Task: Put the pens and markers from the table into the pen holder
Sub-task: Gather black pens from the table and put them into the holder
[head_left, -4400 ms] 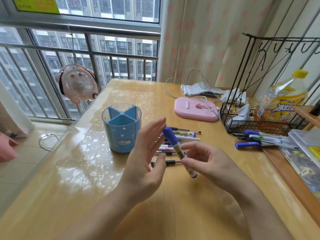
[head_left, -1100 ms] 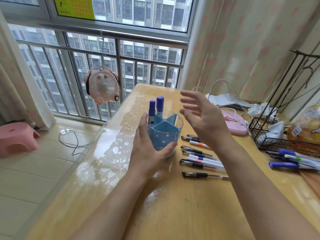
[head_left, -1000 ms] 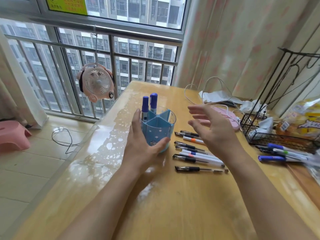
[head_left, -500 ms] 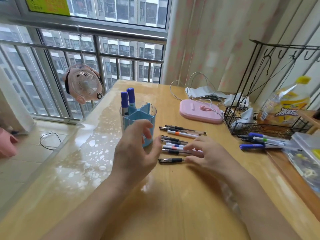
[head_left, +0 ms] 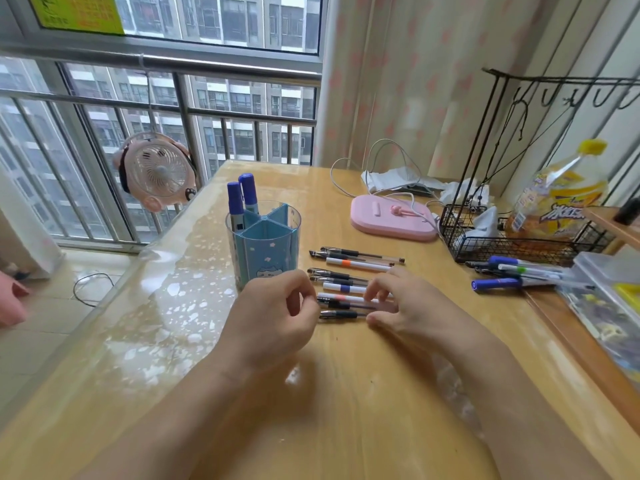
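A blue pen holder (head_left: 265, 244) with divided compartments stands on the wooden table (head_left: 346, 393). Two blue-capped markers (head_left: 240, 200) stand upright in its back left compartment. Right of it, several pens (head_left: 346, 271) lie in a row on the table. My right hand (head_left: 412, 306) is laid over the nearest pens, fingertips on them and thumb beside the closest black pen (head_left: 337, 314). No pen is lifted. My left hand (head_left: 273, 317) hovers in front of the holder, fingers loosely curled near the pens' cap ends, holding nothing.
More markers (head_left: 502, 277) lie at the right by a black wire basket (head_left: 512, 244) holding a bottle (head_left: 561, 202). A clear plastic box (head_left: 609, 289) sits at the right edge. A pink pad (head_left: 391, 220) with cables lies behind the pens. A pink fan (head_left: 159, 171) hangs at the window.
My left hand has let go of the pen holder and moved right toward the pens. My right hand has come down from above the holder onto the nearest pens.
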